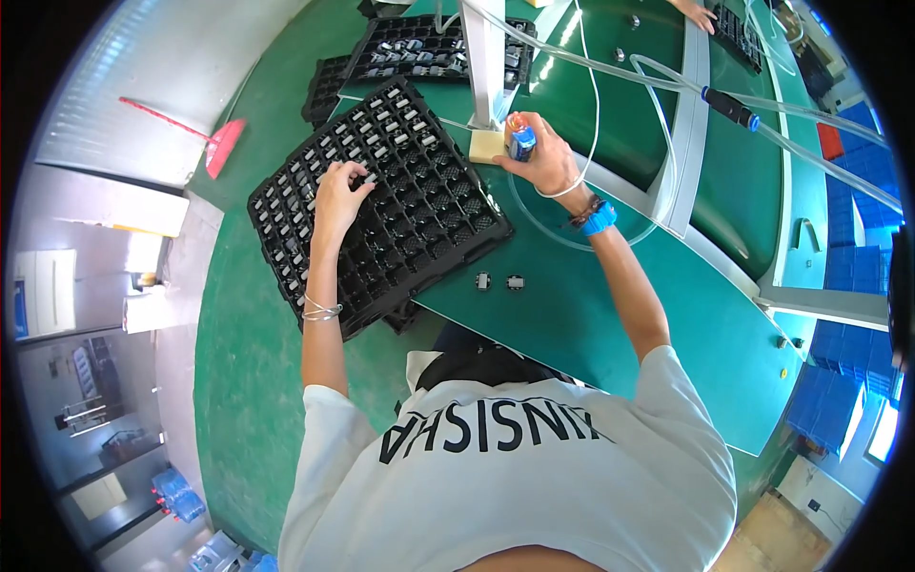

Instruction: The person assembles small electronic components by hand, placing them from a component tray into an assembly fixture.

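Observation:
A black compartment tray (443,250) lies tilted over the table's left end, with small silver metal parts (355,151) in many of its pockets. Over the tray's middle, my left hand (336,198) has thumb and forefinger closed around one small metal part (371,177). My right hand (545,164) is wrapped round a blue handheld tool (522,143) with an orange end, beside a yellow block (486,147); its lower part is hidden by the hand. Two loose metal parts, one left (482,280) and one right (516,282), lie on the green table (610,315) nearer my body.
A white post (481,67) rises behind the yellow block. Clear air hoses (610,67) hang across the right. Another filled tray (410,52) stands at the back. Beyond a rail, a co-worker's hand (698,13) is near another black tray (739,36). Blue bins (827,405) are stacked far right.

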Demonstrator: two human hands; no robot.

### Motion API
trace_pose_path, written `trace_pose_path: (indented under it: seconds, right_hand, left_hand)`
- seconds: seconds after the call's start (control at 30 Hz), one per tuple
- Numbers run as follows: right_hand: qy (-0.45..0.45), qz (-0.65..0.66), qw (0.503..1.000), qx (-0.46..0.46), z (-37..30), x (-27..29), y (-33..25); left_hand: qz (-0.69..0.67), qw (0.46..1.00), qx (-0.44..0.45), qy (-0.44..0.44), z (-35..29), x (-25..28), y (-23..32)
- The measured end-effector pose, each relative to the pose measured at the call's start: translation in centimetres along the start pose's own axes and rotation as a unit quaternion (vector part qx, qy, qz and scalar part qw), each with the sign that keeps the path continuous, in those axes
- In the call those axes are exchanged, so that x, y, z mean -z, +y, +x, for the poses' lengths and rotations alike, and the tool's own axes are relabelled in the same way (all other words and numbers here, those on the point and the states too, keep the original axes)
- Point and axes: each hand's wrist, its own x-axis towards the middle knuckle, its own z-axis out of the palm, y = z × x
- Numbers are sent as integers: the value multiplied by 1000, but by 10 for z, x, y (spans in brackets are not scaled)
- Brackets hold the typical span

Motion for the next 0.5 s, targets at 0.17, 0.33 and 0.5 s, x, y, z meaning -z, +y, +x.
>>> trace_pose_path:
  seconds: [0.17,0.33,0.5]
  right_hand:
    - [14,-2,1000,25,1,-3,6]
    - [15,-13,1000,11,0,-4,3]
    - [28,-51,998,-9,-2,-10,4]
  left_hand:
    - [-15,1000,6,17,4,-2,-8]
    - [-75,995,54,30,3,5,2]
    - [-441,886,138,-43,-14,9,16]
